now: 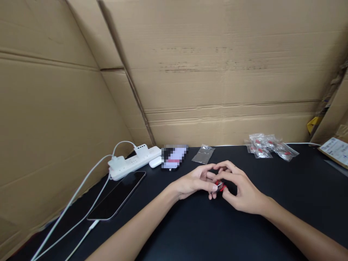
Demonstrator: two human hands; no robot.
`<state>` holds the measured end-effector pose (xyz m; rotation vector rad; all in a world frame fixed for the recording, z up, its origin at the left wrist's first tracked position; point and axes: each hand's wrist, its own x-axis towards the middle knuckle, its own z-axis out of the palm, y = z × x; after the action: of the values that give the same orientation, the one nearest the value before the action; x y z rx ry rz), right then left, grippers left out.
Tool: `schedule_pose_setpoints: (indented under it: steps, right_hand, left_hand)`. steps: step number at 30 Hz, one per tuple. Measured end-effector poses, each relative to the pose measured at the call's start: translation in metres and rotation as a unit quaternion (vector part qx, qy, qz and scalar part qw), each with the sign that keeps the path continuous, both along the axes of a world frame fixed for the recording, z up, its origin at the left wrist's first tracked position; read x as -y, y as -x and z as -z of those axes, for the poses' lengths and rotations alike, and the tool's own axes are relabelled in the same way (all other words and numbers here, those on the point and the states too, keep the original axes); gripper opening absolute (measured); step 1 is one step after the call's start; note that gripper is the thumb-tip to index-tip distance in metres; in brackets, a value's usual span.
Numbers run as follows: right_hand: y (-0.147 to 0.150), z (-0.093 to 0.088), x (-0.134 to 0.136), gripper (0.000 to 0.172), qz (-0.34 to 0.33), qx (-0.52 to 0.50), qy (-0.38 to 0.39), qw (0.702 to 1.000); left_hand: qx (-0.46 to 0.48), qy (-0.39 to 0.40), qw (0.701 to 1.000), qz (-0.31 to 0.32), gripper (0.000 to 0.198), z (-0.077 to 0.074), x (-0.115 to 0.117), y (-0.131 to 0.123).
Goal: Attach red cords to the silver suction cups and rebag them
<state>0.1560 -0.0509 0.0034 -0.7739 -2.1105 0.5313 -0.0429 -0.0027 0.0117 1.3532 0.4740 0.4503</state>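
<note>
A small, shiny dark-silver object with red parts is held between my two hands above the black table, too small to name its kind. My left hand is closed on it, the thumb pressing its near side and the fingers curled behind. From the other side my right hand closes round it, with the thumb at the red part and the index finger arched over the top. Fingers of both hands meet above the object and hide part of it.
Behind lie a flat clear plastic bag and several small bags holding silver and red pieces. At left are a white power strip with cables, a white case, a dark tablet and a blurred phone. Cardboard walls enclose the table.
</note>
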Motion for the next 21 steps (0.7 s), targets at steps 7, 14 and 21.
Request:
schedule_pose_setpoints:
  steps: [7,14,21]
  right_hand:
    - [-0.006,0.000,-0.006,0.023,0.007,-0.021,0.030,0.999]
    - [-0.011,0.008,-0.020,0.010,-0.036,-0.144,0.219,0.964]
    - [-0.004,0.011,-0.021,0.024,-0.010,-0.224,0.291,0.930]
  left_hand:
    - [0.005,0.019,1.000,-0.002,0.052,0.001,-0.005,0.003]
    - [0.058,0.055,0.996,-0.027,0.042,0.002,-0.007,0.002]
    - [0.112,0.118,0.985,-0.062,0.027,0.002,-0.005,-0.004]
